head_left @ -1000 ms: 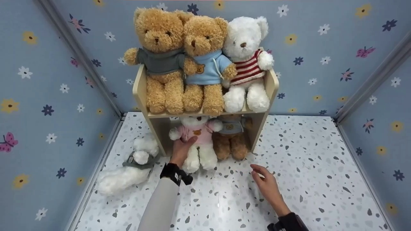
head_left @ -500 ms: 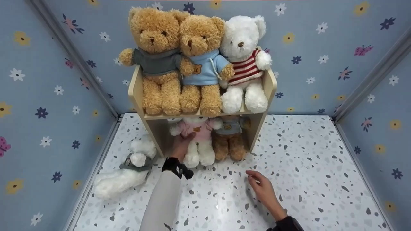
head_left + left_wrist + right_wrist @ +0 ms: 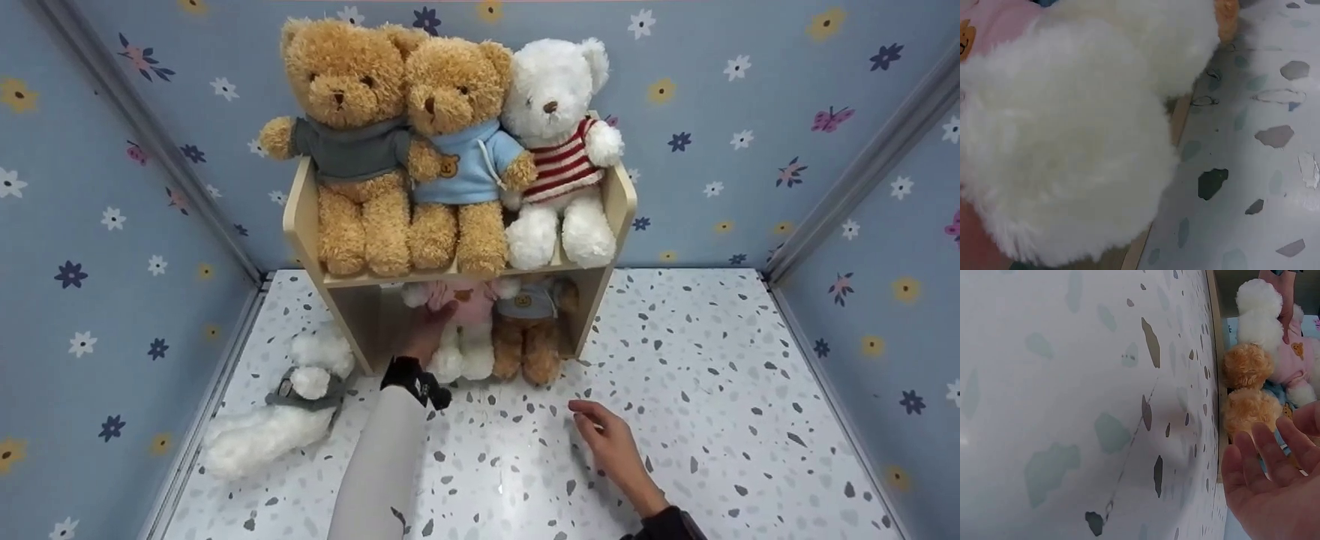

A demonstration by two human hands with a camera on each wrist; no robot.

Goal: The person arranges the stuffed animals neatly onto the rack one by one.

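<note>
A white teddy bear in a pink top (image 3: 474,311) sits in the lower compartment of the wooden shelf (image 3: 300,206). My left hand (image 3: 430,330) grips its side, the thumb across its front; the other fingers are hidden behind it. Its fluffy white leg (image 3: 1078,140) fills much of the left wrist view. Beside it sits a brown teddy bear in a grey top (image 3: 528,337). My right hand (image 3: 609,442) hovers over the floor in front of the shelf, holding nothing. The right wrist view shows its relaxed, slightly bent fingers (image 3: 1266,450).
On the shelf's upper level sit a tan bear in dark grey (image 3: 352,150), a tan bear in light blue (image 3: 465,165) and a white bear in red stripes (image 3: 562,165). Another white bear (image 3: 262,439) lies on the speckled floor (image 3: 712,390) left of the shelf. Flowered walls surround it.
My left hand has moved the pink-topped bear deeper into the lower compartment, and its head is now hidden under the upper board. My right hand has drawn back slightly. The head view has shifted a little.
</note>
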